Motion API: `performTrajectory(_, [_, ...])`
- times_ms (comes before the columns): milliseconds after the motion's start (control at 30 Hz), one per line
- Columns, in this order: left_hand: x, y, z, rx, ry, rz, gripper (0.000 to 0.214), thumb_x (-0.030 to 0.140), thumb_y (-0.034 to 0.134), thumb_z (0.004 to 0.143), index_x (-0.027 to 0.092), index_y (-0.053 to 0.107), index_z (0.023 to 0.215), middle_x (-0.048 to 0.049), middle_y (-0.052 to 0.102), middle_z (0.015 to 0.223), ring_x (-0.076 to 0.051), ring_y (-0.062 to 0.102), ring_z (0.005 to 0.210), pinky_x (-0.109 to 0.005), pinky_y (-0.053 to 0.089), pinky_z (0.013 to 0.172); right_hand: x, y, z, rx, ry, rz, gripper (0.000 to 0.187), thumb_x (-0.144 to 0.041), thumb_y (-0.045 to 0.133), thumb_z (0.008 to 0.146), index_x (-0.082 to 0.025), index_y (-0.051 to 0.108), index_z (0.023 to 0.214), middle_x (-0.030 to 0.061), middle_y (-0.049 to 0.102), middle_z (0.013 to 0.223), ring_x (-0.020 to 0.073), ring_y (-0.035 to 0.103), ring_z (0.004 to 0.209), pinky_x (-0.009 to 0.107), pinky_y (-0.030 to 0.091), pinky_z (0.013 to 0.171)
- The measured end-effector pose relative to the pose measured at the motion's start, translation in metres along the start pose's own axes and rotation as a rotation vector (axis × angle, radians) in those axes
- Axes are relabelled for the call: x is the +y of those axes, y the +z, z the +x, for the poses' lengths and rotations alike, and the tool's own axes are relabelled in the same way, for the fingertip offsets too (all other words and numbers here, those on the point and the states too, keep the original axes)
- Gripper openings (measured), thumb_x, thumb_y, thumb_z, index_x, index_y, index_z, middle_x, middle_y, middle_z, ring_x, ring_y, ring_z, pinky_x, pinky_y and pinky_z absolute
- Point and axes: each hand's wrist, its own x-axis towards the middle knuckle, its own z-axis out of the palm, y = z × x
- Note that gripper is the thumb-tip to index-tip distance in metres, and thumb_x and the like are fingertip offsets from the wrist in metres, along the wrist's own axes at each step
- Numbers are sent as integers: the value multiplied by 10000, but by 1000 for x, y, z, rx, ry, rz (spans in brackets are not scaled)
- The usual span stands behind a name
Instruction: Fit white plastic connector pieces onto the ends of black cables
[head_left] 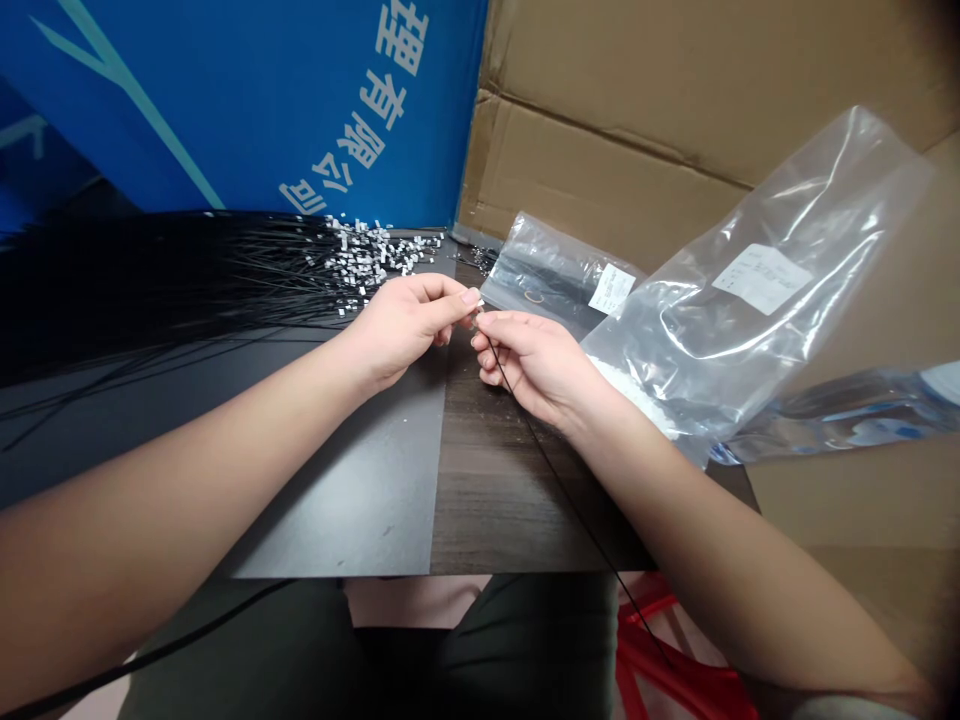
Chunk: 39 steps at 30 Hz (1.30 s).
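The left hand (405,325) and right hand (536,365) pinch a tiny white connector (477,316) on a thin black cable (559,490) above the middle of the bench (487,510); light, limp and probably fragile, it seems best held close to its tip.

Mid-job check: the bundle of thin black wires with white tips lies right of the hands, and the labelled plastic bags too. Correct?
No: the head view shows the bundle of thin black wires lying left of the left hand and right hand, not right. The labelled plastic bags are on the right.
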Motion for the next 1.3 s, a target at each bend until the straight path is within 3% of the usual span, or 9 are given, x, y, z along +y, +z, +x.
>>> performTrajectory(200, [-1,1,0,12,28,31,308,440,879,796,167,740,758,-24,683,725,-98,505,578,-265,391,568,-1,5,-1,82,-29,-69,132,-205,760,906,-155,663,831,-15,650,687,69,528,509,209,376,447])
performTrajectory(567, [-2,5,-2,34,44,49,333,471,871,809,174,735,741,-36,703,739,-106,502,576,-273,404,565,1,7,-1,140,-68,-99,115,-165,728,906,-160,658,815,-17,653,671,66,519,486,209,366,423])
performTrajectory(1300, [0,12,-11,132,162,239,311,483,807,891,195,740,796,-20,696,744,-151,577,680,-298,433,663,4,7,0,140,-103,-110,167,-232,745,913,-176,633,802,-28,647,659,66,523,470,205,375,413])
